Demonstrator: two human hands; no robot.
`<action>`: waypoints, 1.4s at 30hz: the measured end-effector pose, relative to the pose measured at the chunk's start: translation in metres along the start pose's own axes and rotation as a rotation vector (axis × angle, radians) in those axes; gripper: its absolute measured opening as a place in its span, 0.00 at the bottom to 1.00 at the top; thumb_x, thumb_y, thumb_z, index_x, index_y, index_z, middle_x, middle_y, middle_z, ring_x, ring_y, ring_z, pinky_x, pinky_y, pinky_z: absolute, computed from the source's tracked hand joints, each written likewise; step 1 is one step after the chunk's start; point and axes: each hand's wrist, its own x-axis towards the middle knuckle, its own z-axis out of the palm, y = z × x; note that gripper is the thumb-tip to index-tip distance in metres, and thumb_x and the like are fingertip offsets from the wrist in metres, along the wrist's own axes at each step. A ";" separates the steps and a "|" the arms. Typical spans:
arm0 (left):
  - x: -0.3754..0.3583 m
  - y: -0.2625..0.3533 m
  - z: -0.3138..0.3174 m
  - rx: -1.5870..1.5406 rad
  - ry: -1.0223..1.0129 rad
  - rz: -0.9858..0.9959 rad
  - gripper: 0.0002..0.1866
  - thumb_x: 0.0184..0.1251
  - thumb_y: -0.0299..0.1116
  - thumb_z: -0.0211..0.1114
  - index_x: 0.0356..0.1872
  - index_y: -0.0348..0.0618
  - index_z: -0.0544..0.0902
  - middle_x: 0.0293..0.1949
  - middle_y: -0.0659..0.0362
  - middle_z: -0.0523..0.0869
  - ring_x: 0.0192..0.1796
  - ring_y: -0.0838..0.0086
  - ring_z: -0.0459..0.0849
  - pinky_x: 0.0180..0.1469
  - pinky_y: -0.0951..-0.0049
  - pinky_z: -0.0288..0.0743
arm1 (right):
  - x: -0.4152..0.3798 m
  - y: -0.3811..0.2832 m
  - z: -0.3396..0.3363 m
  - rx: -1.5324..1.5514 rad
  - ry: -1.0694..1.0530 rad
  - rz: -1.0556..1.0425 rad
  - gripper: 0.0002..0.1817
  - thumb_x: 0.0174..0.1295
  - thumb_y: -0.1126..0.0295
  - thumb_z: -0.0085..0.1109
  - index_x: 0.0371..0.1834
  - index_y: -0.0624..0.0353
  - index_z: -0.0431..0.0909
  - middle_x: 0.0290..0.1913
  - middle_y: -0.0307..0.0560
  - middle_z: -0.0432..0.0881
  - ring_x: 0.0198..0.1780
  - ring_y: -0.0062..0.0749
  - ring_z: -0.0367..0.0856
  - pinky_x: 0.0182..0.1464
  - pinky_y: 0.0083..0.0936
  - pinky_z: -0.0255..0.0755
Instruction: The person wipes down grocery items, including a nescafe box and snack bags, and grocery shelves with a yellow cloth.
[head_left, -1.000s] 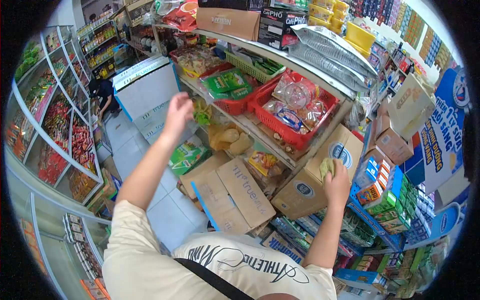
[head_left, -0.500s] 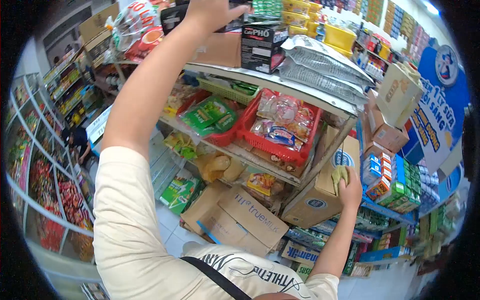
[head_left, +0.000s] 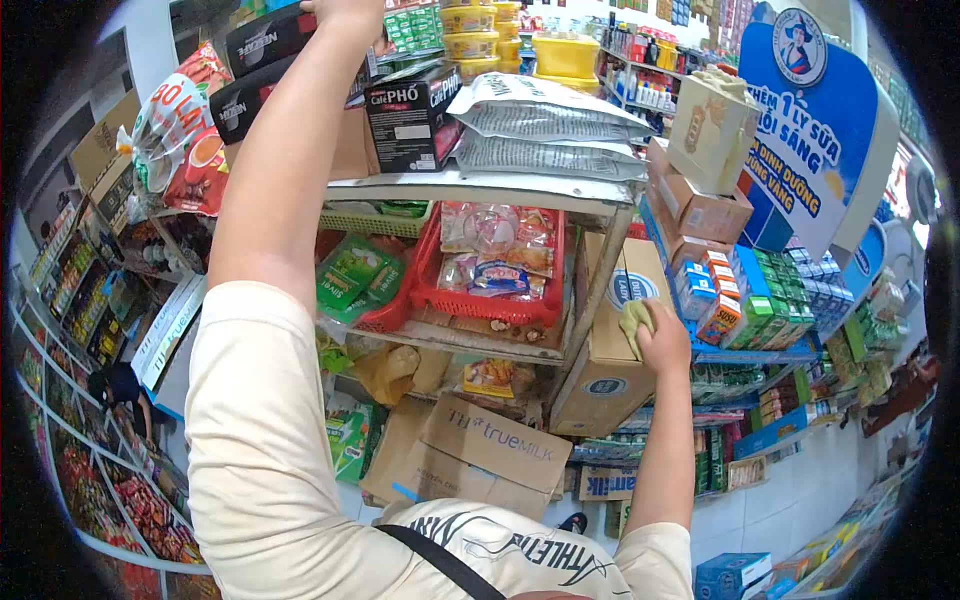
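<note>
Light is bright, dimmer under the shelf (head_left: pixel 530 190), with fisheye bending and 4 black corners.
</note>
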 end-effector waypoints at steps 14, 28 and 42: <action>-0.098 -0.035 -0.029 -0.228 1.062 0.605 0.39 0.44 0.35 0.73 0.62 0.53 0.67 0.59 0.53 0.70 0.61 0.56 0.68 0.62 0.61 0.62 | 0.000 0.007 0.002 -0.069 0.011 -0.017 0.21 0.51 0.63 0.53 0.50 0.51 0.74 0.43 0.51 0.78 0.44 0.48 0.77 0.46 0.40 0.71; -0.305 0.131 -0.038 -1.252 0.746 1.204 0.28 0.44 0.35 0.71 0.49 0.77 0.74 0.52 0.54 0.65 0.55 0.43 0.69 0.59 0.37 0.63 | -0.025 0.028 -0.014 0.149 0.102 -0.091 0.21 0.50 0.70 0.53 0.50 0.56 0.73 0.43 0.46 0.78 0.46 0.39 0.77 0.50 0.35 0.70; -0.380 0.231 0.098 -1.198 0.453 1.103 0.21 0.44 0.25 0.66 0.42 0.61 0.79 0.51 0.54 0.67 0.60 0.51 0.68 0.60 0.43 0.66 | -0.172 0.107 -0.106 1.028 0.262 0.409 0.22 0.47 0.83 0.48 0.50 0.64 0.70 0.49 0.45 0.73 0.53 0.29 0.71 0.58 0.26 0.64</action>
